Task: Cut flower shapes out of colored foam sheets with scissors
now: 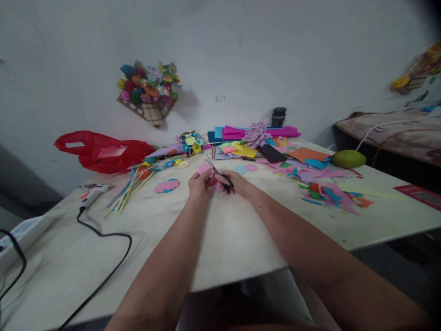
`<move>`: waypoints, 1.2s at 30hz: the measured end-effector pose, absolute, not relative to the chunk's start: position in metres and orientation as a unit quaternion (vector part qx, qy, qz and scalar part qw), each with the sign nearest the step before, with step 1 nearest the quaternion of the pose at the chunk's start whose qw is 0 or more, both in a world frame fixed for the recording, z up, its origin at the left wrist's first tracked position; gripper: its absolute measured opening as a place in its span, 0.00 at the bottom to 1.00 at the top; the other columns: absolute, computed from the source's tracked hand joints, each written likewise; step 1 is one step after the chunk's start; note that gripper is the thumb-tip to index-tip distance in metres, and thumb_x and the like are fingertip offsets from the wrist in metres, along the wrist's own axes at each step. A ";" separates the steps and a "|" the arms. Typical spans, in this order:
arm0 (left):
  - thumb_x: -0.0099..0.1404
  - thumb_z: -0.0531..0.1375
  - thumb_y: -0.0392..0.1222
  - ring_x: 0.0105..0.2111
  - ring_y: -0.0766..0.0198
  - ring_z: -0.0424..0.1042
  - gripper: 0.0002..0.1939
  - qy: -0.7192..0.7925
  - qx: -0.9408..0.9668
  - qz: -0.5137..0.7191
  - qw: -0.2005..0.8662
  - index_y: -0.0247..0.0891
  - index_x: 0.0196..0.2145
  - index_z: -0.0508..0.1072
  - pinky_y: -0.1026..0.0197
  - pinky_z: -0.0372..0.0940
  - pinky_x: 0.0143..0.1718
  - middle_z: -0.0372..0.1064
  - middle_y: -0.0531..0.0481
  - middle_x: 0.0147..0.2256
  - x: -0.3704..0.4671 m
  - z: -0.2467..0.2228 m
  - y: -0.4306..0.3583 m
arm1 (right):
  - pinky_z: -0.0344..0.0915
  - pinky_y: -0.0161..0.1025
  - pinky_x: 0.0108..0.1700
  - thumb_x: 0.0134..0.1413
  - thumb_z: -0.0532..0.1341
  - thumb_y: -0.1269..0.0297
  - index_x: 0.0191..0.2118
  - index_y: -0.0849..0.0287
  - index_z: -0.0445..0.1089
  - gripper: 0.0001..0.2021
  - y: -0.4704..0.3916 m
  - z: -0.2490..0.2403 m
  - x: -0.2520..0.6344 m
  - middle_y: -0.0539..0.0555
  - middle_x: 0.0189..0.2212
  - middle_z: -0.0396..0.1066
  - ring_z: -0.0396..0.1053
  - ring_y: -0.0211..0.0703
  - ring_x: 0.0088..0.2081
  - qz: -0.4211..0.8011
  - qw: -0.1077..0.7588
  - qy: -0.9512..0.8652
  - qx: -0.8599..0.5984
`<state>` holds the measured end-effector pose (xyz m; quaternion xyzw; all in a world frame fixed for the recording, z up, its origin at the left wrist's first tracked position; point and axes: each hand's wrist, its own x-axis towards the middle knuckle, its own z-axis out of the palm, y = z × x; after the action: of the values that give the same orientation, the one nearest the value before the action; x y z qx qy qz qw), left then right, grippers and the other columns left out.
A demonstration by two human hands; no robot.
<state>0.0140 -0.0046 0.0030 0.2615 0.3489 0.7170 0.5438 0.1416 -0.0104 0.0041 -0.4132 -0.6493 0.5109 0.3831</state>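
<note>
Near the middle of the table, my left hand [199, 185] pinches a small pink craft sheet piece [206, 172]. My right hand [237, 182] is closed around the black handles of a pair of scissors [226, 183]. The blades point up and to the left and lie right beside the pink piece; whether they are cutting into it I cannot tell. To the left of my hands lies a pink scalloped disc with a blue edge [167, 185]. Just beyond my right hand rest a light blue and a pink scalloped piece [246, 168].
A glue gun [91, 195] with a black cord lies at the left, near a white power strip [24, 234]. Behind are a red plastic bag [103, 154], paper flowers [191, 142], stacked coloured sheets and a dark phone [271, 153]. Colourful scraps [330, 193] and a green oval object [349, 159] lie right.
</note>
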 end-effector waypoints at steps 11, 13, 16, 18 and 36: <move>0.47 0.67 0.28 0.22 0.67 0.71 0.09 0.334 0.259 0.721 0.550 0.33 0.24 0.70 0.64 0.68 0.27 0.71 0.50 0.22 0.014 0.003 -0.005 | 0.48 0.27 0.12 0.61 0.56 0.57 0.31 0.61 0.63 0.13 -0.009 0.003 0.143 0.45 0.16 0.64 0.60 0.29 0.13 0.514 0.385 -0.651 -0.405; 0.47 0.67 0.28 0.21 0.67 0.71 0.08 0.334 0.259 0.718 0.553 0.32 0.24 0.70 0.64 0.68 0.27 0.71 0.50 0.22 0.014 0.003 -0.006 | 0.48 0.27 0.12 0.61 0.56 0.57 0.31 0.61 0.63 0.13 -0.009 0.003 0.143 0.45 0.16 0.64 0.60 0.29 0.13 0.514 0.385 -0.652 -0.403; 0.47 0.67 0.27 0.21 0.68 0.71 0.08 0.336 0.254 0.720 0.552 0.31 0.24 0.70 0.65 0.68 0.27 0.71 0.50 0.22 0.014 0.004 -0.006 | 0.48 0.27 0.12 0.61 0.56 0.58 0.31 0.61 0.63 0.12 -0.009 0.003 0.143 0.45 0.16 0.65 0.60 0.29 0.13 0.517 0.387 -0.650 -0.400; 0.48 0.66 0.27 0.21 0.68 0.71 0.08 0.337 0.251 0.722 0.550 0.31 0.23 0.70 0.65 0.68 0.26 0.71 0.50 0.22 0.014 0.004 -0.006 | 0.48 0.27 0.12 0.60 0.57 0.58 0.31 0.61 0.63 0.12 -0.009 0.003 0.143 0.46 0.16 0.65 0.60 0.29 0.13 0.517 0.389 -0.649 -0.400; 0.47 0.67 0.28 0.21 0.67 0.70 0.08 0.334 0.260 0.721 0.549 0.32 0.24 0.71 0.66 0.68 0.24 0.71 0.50 0.22 0.013 0.002 -0.003 | 0.47 0.26 0.11 0.60 0.57 0.58 0.32 0.61 0.64 0.11 -0.009 0.003 0.142 0.46 0.15 0.64 0.59 0.29 0.13 0.515 0.388 -0.644 -0.411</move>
<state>0.0134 -0.0032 0.0016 0.2603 0.3337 0.7210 0.5487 0.1424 -0.0090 0.0032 -0.4112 -0.6441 0.5152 0.3880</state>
